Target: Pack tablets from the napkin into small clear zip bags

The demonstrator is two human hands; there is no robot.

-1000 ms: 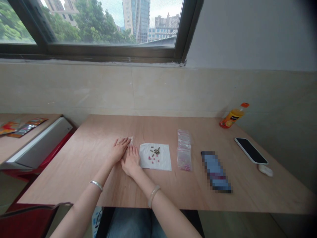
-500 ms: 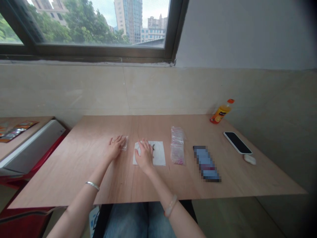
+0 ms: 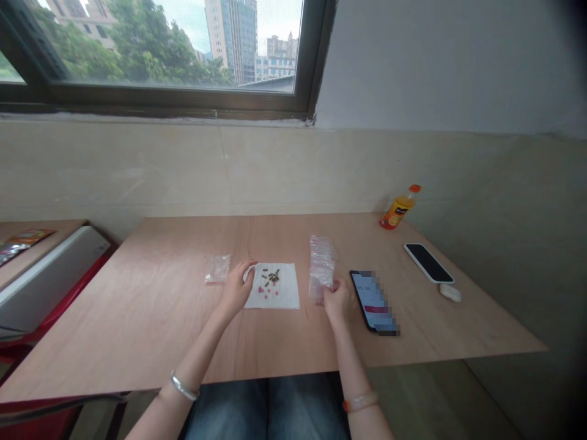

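Note:
A white paper sheet [image 3: 279, 293] lies on the wooden table [image 3: 151, 318] with several small dark and pink pills [image 3: 269, 283] on it. My left hand [image 3: 235, 289] rests at the sheet's left edge, fingers apart, holding nothing. My right hand [image 3: 338, 299] touches the near end of a stack of small clear zip bags [image 3: 320, 266] to the right of the sheet; whether it grips a bag is unclear. A single clear bag [image 3: 217, 269] lies flat to the left of my left hand.
A phone with a lit screen [image 3: 372, 299] lies just right of my right hand. Farther right are a dark phone [image 3: 428, 263] and a small white object [image 3: 449, 292]. An orange juice bottle [image 3: 397, 209] stands by the wall. A side table [image 3: 27, 250] sits at left.
My right hand moved from the paper sheet rightwards to the stack of bags. My left hand left the single bag and came to the sheet's left edge.

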